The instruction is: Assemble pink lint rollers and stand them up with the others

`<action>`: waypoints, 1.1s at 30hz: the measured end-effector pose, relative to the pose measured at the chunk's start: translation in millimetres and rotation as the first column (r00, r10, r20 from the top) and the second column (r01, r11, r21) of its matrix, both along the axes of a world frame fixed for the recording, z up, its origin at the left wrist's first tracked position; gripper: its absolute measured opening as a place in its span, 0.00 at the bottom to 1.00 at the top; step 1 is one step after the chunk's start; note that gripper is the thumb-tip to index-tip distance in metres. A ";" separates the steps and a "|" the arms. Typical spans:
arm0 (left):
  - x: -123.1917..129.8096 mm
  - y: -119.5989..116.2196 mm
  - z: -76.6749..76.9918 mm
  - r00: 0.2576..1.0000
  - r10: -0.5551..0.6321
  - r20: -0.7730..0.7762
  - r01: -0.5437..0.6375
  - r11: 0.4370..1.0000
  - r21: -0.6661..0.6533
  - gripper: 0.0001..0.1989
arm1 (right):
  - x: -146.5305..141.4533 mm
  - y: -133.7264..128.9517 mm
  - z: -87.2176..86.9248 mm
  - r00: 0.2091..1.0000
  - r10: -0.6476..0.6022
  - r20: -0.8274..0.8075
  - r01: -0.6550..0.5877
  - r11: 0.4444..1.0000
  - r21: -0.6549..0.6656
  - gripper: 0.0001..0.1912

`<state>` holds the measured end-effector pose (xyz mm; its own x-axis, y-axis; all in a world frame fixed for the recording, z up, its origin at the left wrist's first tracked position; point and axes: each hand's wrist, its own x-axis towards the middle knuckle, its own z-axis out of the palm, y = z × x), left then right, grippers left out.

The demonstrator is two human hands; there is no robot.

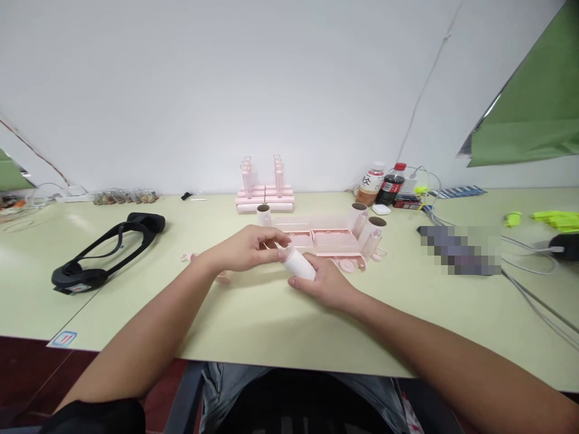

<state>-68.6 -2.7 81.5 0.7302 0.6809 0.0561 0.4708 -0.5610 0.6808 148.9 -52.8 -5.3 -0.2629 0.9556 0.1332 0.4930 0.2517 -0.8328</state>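
Note:
A white roll (299, 265) is tilted above the table, its lower right part wrapped by my right hand (328, 282). My left hand (251, 247) is at the roll's upper left end, thumb and fingers curled close together there; whether they pinch a small part is too small to tell. Behind the hands lie open pink trays (332, 243) with round pink pieces inside. Cardboard-cored rolls (373, 232) stand upright to the right, clear pink tubes beside them, and another roll (263, 215) stands behind my left hand.
Pink boxes (265, 205) with clear pink handled pieces stand by the wall. A black headset (108, 253) lies on the left of the table (253, 331). Two bottles (389, 185), cables, a blurred dark object (459, 250) and yellow-green items (556, 219) are on the right.

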 end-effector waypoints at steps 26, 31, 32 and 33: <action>2.2 1.6 -47.6 0.973 0.167 0.159 -0.159 0.986 -0.056 0.17 | 12.3 5.4 12.6 0.990 -0.129 -0.059 0.128 0.992 -0.017 0.20; 16.1 -14.3 -49.1 0.957 -0.069 -0.282 0.133 0.968 0.214 0.06 | 12.3 3.9 14.3 0.988 -0.142 -0.066 0.142 0.990 -0.008 0.19; 17.6 -17.0 -49.8 0.945 -0.078 -0.319 0.163 0.954 0.252 0.05 | 11.2 2.6 14.3 0.989 -0.137 -0.057 0.137 0.990 -0.013 0.18; 18.2 -19.3 -50.2 0.938 -0.076 -0.337 0.179 0.942 0.285 0.06 | 9.9 0.9 14.3 0.990 -0.131 -0.048 0.130 0.991 -0.020 0.18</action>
<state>-50.4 -22.0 31.2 0.8236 0.5672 -0.0015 0.5428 -0.7874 0.2923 158.7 -51.9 8.9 -0.1296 0.9835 0.1264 0.4792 0.1737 -0.8603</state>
